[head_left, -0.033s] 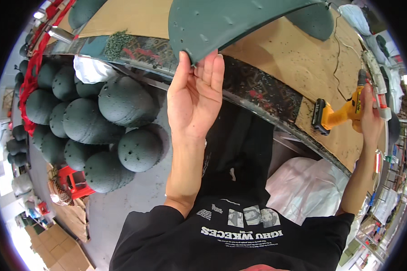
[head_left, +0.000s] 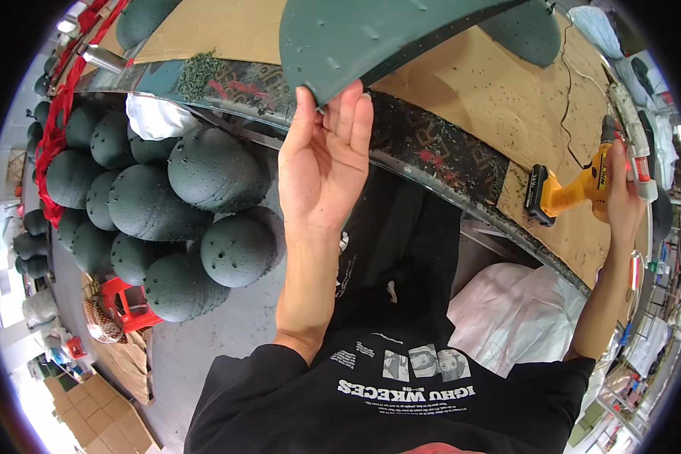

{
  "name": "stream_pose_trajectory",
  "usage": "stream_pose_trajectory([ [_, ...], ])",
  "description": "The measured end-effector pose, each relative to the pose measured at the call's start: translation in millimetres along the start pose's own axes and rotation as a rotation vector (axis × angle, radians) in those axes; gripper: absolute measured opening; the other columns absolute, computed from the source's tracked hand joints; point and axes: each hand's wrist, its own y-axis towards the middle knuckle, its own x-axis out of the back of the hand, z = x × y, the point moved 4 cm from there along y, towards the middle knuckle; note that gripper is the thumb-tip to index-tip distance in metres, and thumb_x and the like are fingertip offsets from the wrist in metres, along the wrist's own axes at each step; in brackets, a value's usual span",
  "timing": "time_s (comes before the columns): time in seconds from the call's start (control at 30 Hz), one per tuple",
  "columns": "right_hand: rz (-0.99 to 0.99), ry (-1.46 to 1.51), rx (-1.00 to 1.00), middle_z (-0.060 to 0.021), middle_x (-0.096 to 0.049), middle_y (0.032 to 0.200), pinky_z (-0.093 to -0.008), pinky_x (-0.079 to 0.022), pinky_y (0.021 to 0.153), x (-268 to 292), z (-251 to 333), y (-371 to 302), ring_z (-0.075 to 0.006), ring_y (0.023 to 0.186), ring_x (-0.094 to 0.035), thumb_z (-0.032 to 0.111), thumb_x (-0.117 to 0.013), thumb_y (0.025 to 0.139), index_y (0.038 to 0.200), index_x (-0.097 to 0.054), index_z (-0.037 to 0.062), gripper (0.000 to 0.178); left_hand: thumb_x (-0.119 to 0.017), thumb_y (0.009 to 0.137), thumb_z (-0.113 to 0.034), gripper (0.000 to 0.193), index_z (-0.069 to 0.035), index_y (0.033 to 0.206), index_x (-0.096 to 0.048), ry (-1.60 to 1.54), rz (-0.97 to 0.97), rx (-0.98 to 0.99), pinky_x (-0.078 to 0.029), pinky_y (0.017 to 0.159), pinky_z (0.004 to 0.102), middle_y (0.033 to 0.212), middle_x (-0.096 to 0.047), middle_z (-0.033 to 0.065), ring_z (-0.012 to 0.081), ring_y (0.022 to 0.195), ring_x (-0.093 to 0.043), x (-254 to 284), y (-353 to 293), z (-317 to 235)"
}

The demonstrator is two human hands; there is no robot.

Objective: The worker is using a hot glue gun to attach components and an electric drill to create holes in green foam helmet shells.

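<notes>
A large dark green curved shell [head_left: 371,45] with small holes and bumps leans at the top, its lower rim over the table edge. My left hand [head_left: 327,159], palm up, holds that rim with the thumb on one side and the fingers on the other. On the right, my right hand [head_left: 623,197] grips a yellow and black cordless drill [head_left: 571,195] by its body. The drill's chuck points away from me and its battery faces left. Part of my right hand's fingers is hidden behind the drill.
Brown cardboard [head_left: 431,83] covers the table, scattered with green shavings; a pile of shavings [head_left: 198,74] lies near its edge. Several dark green domes [head_left: 159,200] are stacked on the left. A red stool [head_left: 125,303] stands below them. A white sack [head_left: 514,314] is under the table.
</notes>
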Motion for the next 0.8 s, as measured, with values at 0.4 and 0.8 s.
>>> stream_pose_trajectory([
  [0.4, 0.011, -0.009, -0.026, 0.0006, -0.066, 0.096, -0.0222, -0.046, 0.078, -2.0, -29.0, 1.9, -0.0056, 0.086, -0.058, 0.034, -0.063, 0.101, 0.120, -0.067, 0.0035, 0.036, -0.046, 0.106, -0.043, 0.045, -0.003, 0.103, -0.064, 0.334, -0.210, 0.201, -0.057, 0.082, 0.0413, 0.101, -0.071, 0.0074, 0.0267, 0.090, -0.071, 1.0, -25.0, -25.1],
  [0.8, 0.136, -0.006, -0.006, -0.0006, -0.056, 0.087, -0.0246, -0.043, 0.074, -4.9, -17.2, -2.5, -0.0101, 0.080, -0.051, 0.039, -0.062, 0.100, 0.117, -0.064, 0.0024, 0.040, -0.072, 0.087, -0.013, 0.068, 0.004, 0.143, -0.038, 2.427, -0.240, -0.682, -0.054, 0.083, 0.0415, 0.101, -0.068, 0.0294, 0.0337, 0.097, -0.070, -7.0, 1.7, -69.0],
])
